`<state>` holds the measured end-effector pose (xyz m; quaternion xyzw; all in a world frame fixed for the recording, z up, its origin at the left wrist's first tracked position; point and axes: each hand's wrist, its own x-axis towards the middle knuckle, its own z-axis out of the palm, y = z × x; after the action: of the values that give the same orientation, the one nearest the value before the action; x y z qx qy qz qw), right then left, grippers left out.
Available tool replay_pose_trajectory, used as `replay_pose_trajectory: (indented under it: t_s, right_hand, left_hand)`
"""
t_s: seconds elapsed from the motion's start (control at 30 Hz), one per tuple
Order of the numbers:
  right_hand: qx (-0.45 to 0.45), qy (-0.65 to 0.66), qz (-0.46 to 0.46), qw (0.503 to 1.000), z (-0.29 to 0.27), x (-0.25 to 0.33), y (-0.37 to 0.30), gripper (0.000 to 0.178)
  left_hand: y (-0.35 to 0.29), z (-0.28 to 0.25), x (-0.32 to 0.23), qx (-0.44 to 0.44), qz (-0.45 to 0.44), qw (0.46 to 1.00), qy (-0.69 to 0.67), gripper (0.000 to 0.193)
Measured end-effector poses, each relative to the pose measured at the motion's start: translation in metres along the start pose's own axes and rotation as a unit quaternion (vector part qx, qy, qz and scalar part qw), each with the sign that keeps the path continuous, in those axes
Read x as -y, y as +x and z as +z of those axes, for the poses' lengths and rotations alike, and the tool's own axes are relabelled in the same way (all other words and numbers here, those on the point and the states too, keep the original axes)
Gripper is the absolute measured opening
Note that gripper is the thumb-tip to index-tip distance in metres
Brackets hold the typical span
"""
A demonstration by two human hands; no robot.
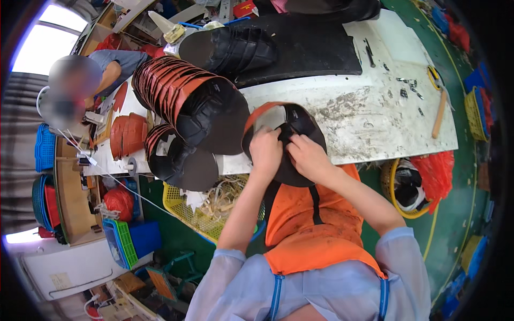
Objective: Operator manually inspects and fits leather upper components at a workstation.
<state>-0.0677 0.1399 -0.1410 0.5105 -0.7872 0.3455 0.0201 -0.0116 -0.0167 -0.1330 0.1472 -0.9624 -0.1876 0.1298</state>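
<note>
Unfinished cap point(284, 163), black inside with a rust-coloured crown and dark brim, sits at the desk's near edge, its brim overhanging the orange apron point(316, 238). Both hands are mostly closed: the left hand point(266, 152) and right hand point(308, 155) pinch the black inside of the crown between bent fingers, close together. Just below the desk point(385, 134), a yellow basket point(172, 199) of scraps stands to the left, another yellow basket point(389, 184) to the right. Beside the cap on the left rise nested caps point(176, 91). Farther off lie a wooden stick point(439, 114), a black mat point(310, 53) and more dark caps point(230, 51); a co-worker point(119, 67) sits at far left
</note>
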Motion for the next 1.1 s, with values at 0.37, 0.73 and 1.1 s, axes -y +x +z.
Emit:
replay_pose_trajectory:
  t_s: [0.37, 0.73, 1.1]
  right_hand:
    - [0.032, -0.024, -0.001, 0.999, 0.001, -0.002, -0.003, 0.035]
    - [0.042, -0.207, -0.047, 0.976, 0.016, 0.009, 0.006, 0.031]
    - [-0.005, -0.271, -0.011, 0.963, 0.034, 0.014, 0.008, 0.020]
  left_hand:
    - [0.034, -0.020, -0.003, 0.115, -0.047, 0.992, -0.011, 0.027]
    - [0.035, -0.020, -0.005, 0.083, -0.063, 0.994, -0.027, 0.027]
    - [0.043, -0.016, -0.003, 0.092, -0.057, 0.994, 0.021, 0.024]
